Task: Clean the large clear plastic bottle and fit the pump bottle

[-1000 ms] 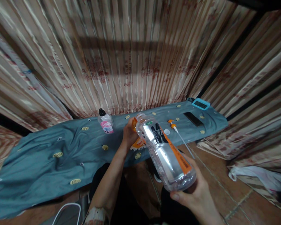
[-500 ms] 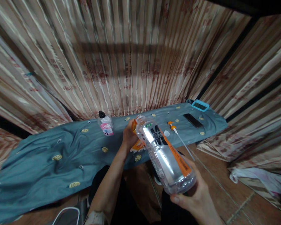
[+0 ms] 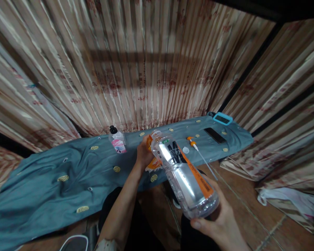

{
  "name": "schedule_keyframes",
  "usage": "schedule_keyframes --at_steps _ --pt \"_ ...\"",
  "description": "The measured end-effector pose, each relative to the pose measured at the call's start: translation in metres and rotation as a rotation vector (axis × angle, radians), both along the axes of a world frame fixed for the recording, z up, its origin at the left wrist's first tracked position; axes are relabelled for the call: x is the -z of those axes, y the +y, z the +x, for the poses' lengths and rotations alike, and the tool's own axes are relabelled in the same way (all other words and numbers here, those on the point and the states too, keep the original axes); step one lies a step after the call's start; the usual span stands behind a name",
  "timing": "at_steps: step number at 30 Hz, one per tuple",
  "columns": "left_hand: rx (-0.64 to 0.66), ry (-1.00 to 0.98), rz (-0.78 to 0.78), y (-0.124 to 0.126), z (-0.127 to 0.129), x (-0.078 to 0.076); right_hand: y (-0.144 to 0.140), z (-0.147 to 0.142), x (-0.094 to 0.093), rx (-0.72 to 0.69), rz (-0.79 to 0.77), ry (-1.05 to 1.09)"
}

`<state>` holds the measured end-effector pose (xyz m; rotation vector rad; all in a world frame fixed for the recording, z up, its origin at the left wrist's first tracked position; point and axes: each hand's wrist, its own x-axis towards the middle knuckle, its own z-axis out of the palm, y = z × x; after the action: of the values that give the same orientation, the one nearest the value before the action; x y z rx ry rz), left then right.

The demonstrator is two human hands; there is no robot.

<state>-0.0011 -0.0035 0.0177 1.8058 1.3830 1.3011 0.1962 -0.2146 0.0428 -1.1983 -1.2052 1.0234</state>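
Observation:
My right hand grips the base of a large clear plastic bottle with a silver and orange label. The bottle is tilted, its open neck pointing up and to the left, away from me. My left hand is closed around an orange container, mostly hidden behind the bottle's neck and my fingers. The neck overlaps this container in view; whether they touch I cannot tell. To the right lies an orange pump head with a long pale tube, near a small white round disc.
A clear bottle with pink label and black top stands on the blue-green cloth to the left. A dark phone and a blue-framed digital clock lie at the right end. A pleated curtain hangs close behind.
The view has shifted very slightly. Both hands keep their grips, and the large bottle stays tilted almost as before.

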Motion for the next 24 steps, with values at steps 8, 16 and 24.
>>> schedule_keyframes --at_steps 8,16,24 --pt "-0.015 0.002 -0.008 0.0 0.0 -0.002 -0.002 0.001 0.001 0.004 -0.02 0.011" --pt "-0.006 -0.008 -0.01 0.0 0.001 0.0 0.0 -0.007 -0.009 0.087 0.015 0.041" --pt "-0.018 -0.008 0.002 0.0 0.001 0.0 -0.001 -0.005 -0.009 0.051 0.014 0.033"
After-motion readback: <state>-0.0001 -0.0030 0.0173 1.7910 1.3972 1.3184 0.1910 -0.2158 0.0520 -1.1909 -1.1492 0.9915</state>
